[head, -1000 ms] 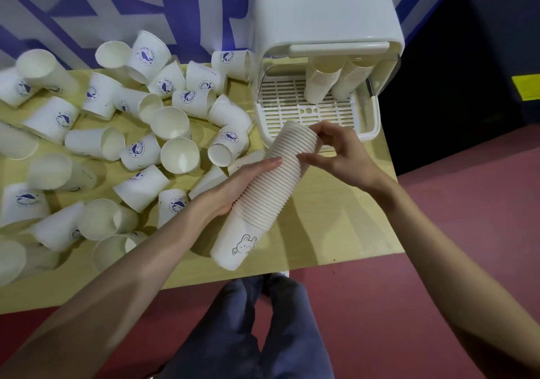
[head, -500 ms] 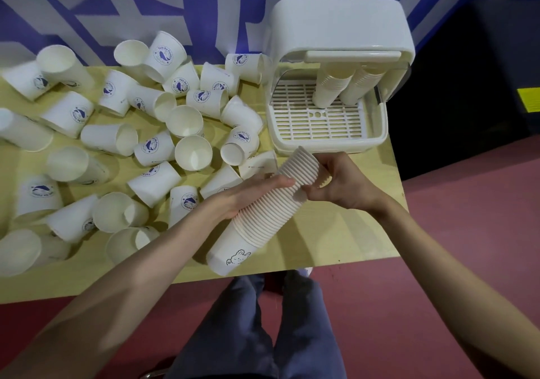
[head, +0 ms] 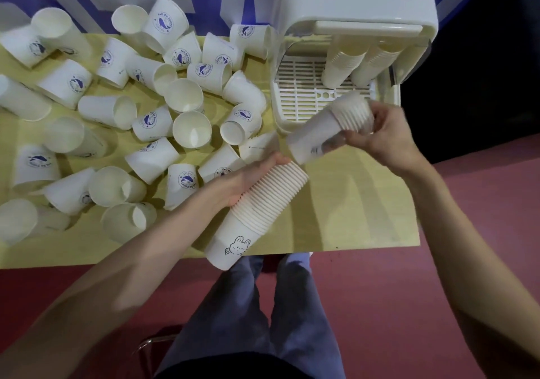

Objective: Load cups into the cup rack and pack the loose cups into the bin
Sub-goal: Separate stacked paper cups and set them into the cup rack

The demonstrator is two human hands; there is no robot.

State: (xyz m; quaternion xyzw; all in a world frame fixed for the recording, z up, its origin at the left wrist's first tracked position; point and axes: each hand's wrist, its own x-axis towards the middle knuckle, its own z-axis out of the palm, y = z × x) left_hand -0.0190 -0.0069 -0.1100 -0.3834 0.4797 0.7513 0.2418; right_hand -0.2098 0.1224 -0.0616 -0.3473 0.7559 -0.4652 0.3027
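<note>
A person seated at a yellow table (head: 350,203) splits a column of nested paper cups in two. The left hand (head: 248,180) is curled around the long stack (head: 263,206), which lies tilted on the table with its closed end, marked with a small rabbit drawing, hanging over the near edge. The right hand (head: 382,139) grips a short stack (head: 330,127), fingers (head: 355,137) wrapped over its rims; this batch is held clear of the long stack, tilted, with its base pointing toward the left hand.

Just beyond the right hand stands the white rack (head: 350,4), its slatted tray (head: 298,95) open at the front. Two columns of cups (head: 342,66) hang from its top, down toward the tray.

To the far side of the left hand, loose cups (head: 187,98) printed with a blue whale logo lie scattered across the table, some on their sides, some mouth-up, many touching. The person's trousers (head: 248,320) show below the table edge, over a red floor (head: 380,291).
</note>
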